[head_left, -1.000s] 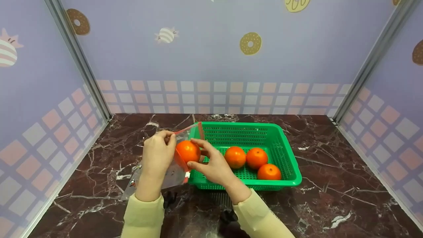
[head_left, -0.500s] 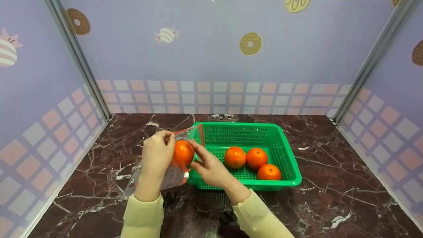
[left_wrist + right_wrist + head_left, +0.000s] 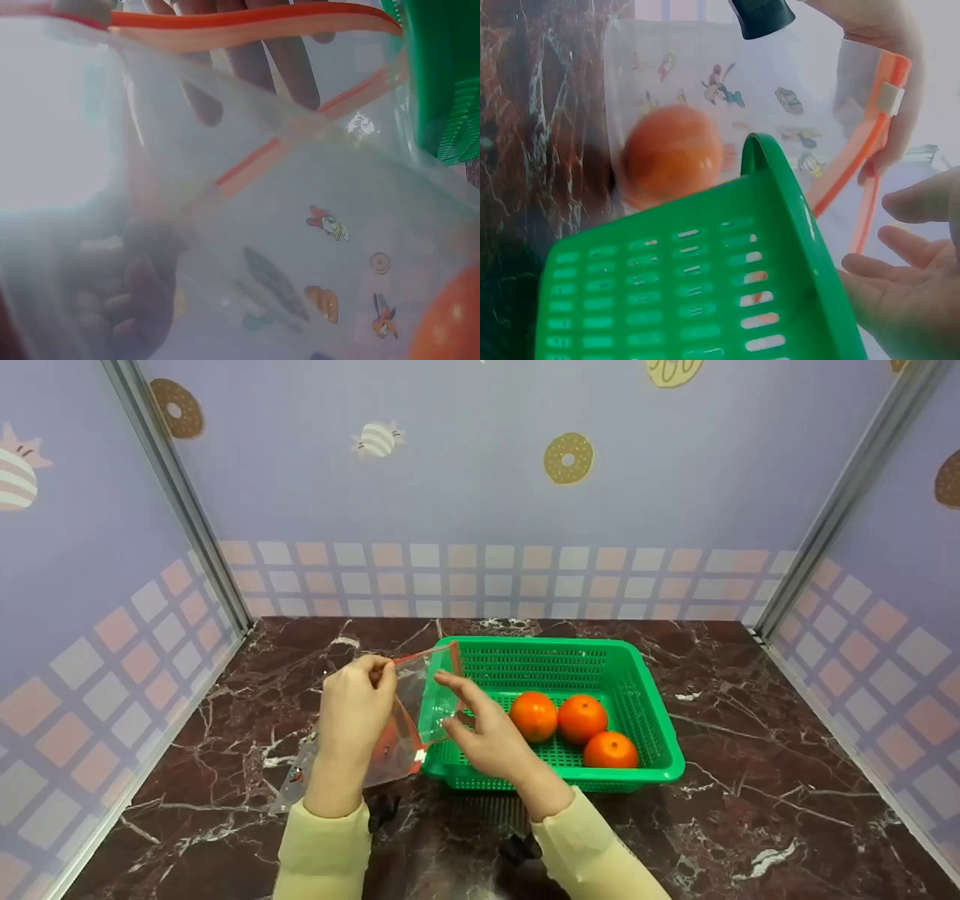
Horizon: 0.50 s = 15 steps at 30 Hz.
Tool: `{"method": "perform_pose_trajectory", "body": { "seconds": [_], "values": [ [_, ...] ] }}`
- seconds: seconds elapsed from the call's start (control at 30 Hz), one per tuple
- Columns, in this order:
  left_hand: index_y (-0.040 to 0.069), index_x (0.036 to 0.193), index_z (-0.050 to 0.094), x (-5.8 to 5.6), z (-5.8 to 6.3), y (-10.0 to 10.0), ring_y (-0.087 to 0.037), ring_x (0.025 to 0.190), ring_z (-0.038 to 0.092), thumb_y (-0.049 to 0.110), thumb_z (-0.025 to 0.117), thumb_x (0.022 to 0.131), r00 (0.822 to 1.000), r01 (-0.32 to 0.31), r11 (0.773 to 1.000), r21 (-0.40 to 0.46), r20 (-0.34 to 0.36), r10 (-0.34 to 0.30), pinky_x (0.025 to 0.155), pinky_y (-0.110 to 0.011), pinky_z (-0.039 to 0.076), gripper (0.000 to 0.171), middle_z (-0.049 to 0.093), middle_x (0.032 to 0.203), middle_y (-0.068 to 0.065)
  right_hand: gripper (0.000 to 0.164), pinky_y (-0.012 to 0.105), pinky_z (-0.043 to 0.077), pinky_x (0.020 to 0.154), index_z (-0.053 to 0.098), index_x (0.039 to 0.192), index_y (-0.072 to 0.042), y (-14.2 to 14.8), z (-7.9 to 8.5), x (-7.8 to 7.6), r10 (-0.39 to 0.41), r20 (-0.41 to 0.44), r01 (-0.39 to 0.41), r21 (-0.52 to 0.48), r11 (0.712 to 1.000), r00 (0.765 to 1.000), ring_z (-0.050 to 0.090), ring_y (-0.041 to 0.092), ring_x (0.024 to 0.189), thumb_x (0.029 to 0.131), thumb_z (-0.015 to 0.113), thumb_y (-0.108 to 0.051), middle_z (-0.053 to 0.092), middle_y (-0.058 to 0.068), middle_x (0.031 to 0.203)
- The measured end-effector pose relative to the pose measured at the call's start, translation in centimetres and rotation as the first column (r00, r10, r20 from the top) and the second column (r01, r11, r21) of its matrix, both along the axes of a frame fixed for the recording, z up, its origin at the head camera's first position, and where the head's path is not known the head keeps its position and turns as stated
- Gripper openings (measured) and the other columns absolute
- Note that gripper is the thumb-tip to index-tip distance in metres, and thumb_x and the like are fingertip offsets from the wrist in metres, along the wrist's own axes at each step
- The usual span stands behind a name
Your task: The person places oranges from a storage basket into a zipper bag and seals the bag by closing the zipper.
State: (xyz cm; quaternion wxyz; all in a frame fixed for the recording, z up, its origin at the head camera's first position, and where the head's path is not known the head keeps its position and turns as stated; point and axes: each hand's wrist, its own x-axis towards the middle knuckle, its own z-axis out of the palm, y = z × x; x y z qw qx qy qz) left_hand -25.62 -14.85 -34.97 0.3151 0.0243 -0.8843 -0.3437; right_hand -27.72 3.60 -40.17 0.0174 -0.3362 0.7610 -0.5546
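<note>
We've loosed the orange [image 3: 673, 154], seemingly into the bag [image 3: 802, 71]: right hand [image 3: 489, 737] spread, left hand [image 3: 354, 706] pinching it; three oranges [image 3: 583, 720] remain unbagged at 3 o'clock.

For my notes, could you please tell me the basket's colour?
The basket is green, clearest in the head view.

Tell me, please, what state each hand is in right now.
Left hand: closed, pinching the clear bag by its red-edged opening.
Right hand: open, holding nothing.

Bag [image 3: 396, 767] lies left of the basket [image 3: 632, 709] holding three fruits [image 3: 583, 720].
</note>
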Motion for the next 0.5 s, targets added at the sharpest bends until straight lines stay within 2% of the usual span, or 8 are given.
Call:
{"method": "perform_pose_trajectory", "body": {
  "seconds": [0.17,0.5],
  "values": [
    [-0.005,0.096,0.076,-0.03,-0.04,0.0,-0.027,0.065,0.065,0.007,0.063,0.098,1.0,0.0,1.0,-0.007,-0.01,0.0,0.061,-0.034,0.049,0.018,0.073,0.079,-0.017,0.053,0.055,0.041,0.116,0.043,0.154,-0.009,0.4,0.24,-0.15,-0.036,-0.025,0.037,0.019,0.999,0.999,0.034,0.033,0.154,0.103,0.058,-0.004,0.037,0.011,0.165],
    [-0.005,0.097,0.076,-0.03,0.06,0.0,-0.027,0.066,0.065,0.008,0.063,0.099,1.0,-0.006,1.0,-0.003,0.021,0.006,0.062,-0.036,0.05,0.019,0.073,0.08,-0.017,0.056,0.056,0.044,0.114,0.041,0.155,-0.009,0.96,0.67,-0.34,-0.087,-0.062,0.093,0.107,0.99,0.994,0.037,0.034,0.152,0.103,0.061,-0.008,0.038,0.013,0.164]
  ]
}}
